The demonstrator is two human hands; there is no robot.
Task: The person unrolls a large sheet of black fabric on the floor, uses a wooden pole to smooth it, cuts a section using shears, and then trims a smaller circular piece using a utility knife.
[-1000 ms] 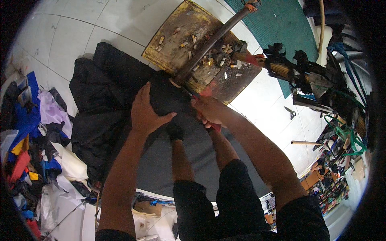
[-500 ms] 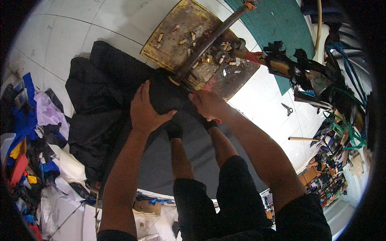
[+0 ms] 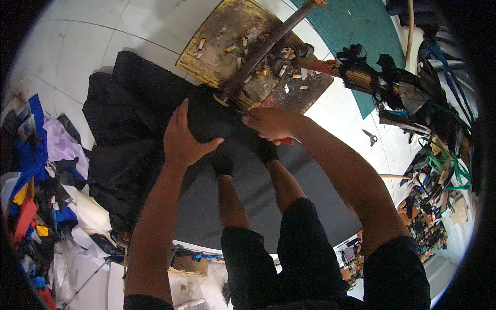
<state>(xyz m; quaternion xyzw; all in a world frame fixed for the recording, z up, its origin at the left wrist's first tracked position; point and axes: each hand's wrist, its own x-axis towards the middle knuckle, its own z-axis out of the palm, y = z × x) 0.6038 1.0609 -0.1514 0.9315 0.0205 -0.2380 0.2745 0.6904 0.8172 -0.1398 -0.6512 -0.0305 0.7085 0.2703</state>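
Observation:
My left hand [image 3: 183,137] lies on a large spread of black cloth [image 3: 129,124], thumb stretched away from the fingers. Close to it on the right, my right hand [image 3: 271,124] is closed around a small red-handled tool [image 3: 285,141]. Only part of its handle shows, so its exact kind is unclear. Just beyond both hands, the near end of a dark brown pole [image 3: 258,57] rests by the cloth's edge. Black sheet material [image 3: 206,217] extends under my legs and feet.
A worn, yellow-edged board [image 3: 206,57] with cigarette butts lies beyond the cloth. Further right are a green mat [image 3: 356,31], a long bundle wrapped in black strips [image 3: 361,77] and scissors [image 3: 370,137] on white tiles. Coloured scraps [image 3: 31,206] pile up at left.
My right hand has turned and shifted slightly right, so more of the red handle shows. The pole's near end sits a little further left. My left hand stays on the cloth.

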